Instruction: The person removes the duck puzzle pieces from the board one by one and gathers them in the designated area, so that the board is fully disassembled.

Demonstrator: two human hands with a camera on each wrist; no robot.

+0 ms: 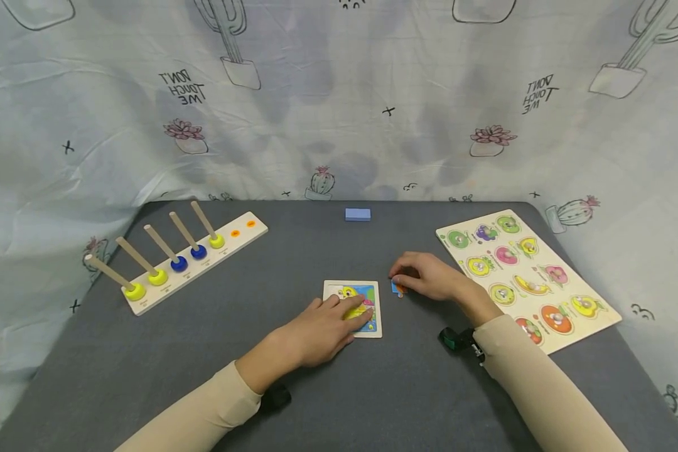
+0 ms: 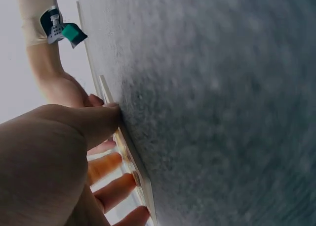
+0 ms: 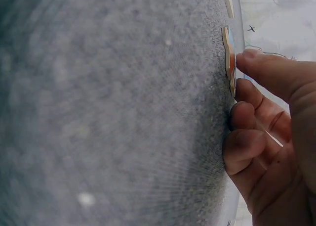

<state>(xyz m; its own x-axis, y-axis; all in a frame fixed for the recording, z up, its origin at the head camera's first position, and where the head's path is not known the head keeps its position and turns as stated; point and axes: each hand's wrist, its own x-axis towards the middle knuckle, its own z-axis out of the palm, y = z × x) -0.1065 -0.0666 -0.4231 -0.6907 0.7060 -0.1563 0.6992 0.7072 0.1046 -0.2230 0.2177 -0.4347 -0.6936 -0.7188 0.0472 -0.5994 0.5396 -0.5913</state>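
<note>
Square wooden picture puzzle [image 1: 329, 291], pale-rimmed with a yellow figure on blue, lies flat before me on the dark grey table [image 1: 373, 402]. My left hand [image 1: 328, 329] rests across it, fingers slightly spread, thumb at its edge; my right hand [image 1: 429, 276] pinches a small blue-and-orange puzzle piece [image 1: 396, 287] between thumb and forefinger, low, just right of the puzzle. I judge the step in hand as steadying one and taking up the other; the next move seems to call for a secure hold on that thin edge. I count one puzzle, one loose piece, one light-blue rectangular block [image 1: 358, 215], five wooden pegs [image 1: 109, 272] on one white plank [image 1: 191, 270], three yellow rings [image 1: 217, 241], two blue rings [image 1: 178, 264], and one pale board [image 1: 584, 327] with twelve colourful fruit shapes [image 1: 557, 319].
</note>
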